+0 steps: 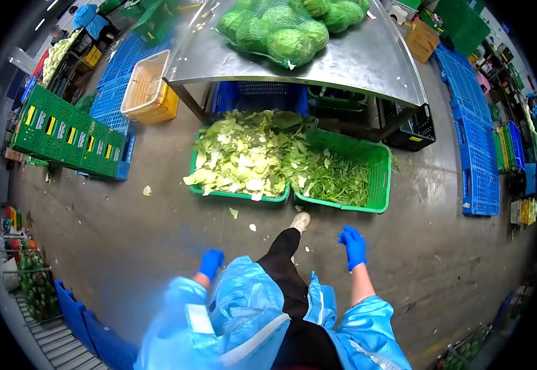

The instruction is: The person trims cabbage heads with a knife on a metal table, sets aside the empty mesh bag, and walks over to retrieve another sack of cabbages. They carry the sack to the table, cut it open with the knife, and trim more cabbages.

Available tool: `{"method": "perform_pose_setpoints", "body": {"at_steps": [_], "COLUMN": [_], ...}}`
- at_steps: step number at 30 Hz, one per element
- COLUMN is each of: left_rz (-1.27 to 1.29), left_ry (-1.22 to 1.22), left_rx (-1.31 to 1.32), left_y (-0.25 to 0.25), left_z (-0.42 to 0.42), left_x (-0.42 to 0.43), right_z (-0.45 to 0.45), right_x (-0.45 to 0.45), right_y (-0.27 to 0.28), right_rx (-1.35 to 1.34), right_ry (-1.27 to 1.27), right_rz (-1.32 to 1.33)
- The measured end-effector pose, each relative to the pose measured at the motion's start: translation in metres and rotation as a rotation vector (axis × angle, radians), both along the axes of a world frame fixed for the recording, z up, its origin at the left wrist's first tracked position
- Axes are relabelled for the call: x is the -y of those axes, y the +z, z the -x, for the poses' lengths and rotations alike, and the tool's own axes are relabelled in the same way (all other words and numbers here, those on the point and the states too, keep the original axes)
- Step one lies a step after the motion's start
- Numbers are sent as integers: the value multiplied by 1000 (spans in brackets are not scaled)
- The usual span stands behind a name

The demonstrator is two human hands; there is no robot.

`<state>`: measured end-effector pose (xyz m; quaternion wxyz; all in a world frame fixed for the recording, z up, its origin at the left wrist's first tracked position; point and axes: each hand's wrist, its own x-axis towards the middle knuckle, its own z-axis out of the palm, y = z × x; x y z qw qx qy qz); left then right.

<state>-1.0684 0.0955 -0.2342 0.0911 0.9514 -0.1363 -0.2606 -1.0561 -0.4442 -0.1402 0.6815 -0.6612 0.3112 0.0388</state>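
Observation:
Both of my hands wear blue gloves and hang in the air over the floor. My left hand [211, 264] is on the left, near my jacket, its fingers too blurred to make out. On the other side is my right hand [354, 248], fingers loosely bent and apart, with nothing in it. Ahead of them, two green crates stand side by side on the floor. Pale leaf trimmings [244, 154] overfill the left crate [273, 198]; narrower green leaves [341, 179] lie in the right crate [380, 179], the one nearest my right hand.
A steel table [367, 61] ahead holds cabbages in a green net bag [296, 43]. Beneath it sit a blue crate [259, 95] and a black crate [421, 131]. Stacked green crates [71, 132] and a yellowish bin [150, 92] stand left, blue pallets [473, 135] right. A person [89, 21] is far left.

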Motion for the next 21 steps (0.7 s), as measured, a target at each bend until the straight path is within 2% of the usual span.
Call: {"method": "perform_pose_setpoints", "body": {"at_steps": [1, 3, 6, 7, 9, 11, 12, 13, 15, 16, 17, 18, 20, 21], "left_rz": [-183, 170, 143, 241, 455, 631, 719, 784, 900, 786, 809, 833, 47, 25], "left_ry": [1, 5, 588, 764, 1115, 1261, 1329, 1324, 1315, 1032, 911, 787, -105, -294], "left_rx": [-31, 52, -175, -251, -406, -426, -441, -441, -477, -485, -472, -455, -226, -115], "left_y": [-7, -54, -83, -76, -32, 15, 33, 45, 56, 33, -10, -44, -52, -105], "left_z": [46, 133, 129, 111, 48, 0, -18, -29, -41, -41, -30, -21, -26, -7], "left_x": [6, -9, -83, -100, -119, -126, -130, -138, -158, -184, -213, -236, -263, -294], "right_z": [21, 83, 147, 171, 232, 243, 231, 220, 189, 170, 145, 120, 76, 55], "right_x": [-16, -44, -94, -103, -95, -113, -126, -134, -175, -198, -233, -268, -336, -370], "right_y": [-16, -59, -29, -26, -71, -58, -46, -57, -32, -24, -15, 4, 23, 48], "right_rx": [-18, -177, -531, -636, -523, -686, -746, -774, -747, -670, -632, -520, -402, -367], "right_ry": [68, 223, 476, 580, 1036, 793, 940, 1142, 761, 519, 119, 100, 183, 243], "right_rz": [24, 102, 402, 536, 800, 624, 707, 833, 667, 609, 272, 213, 270, 258]}}
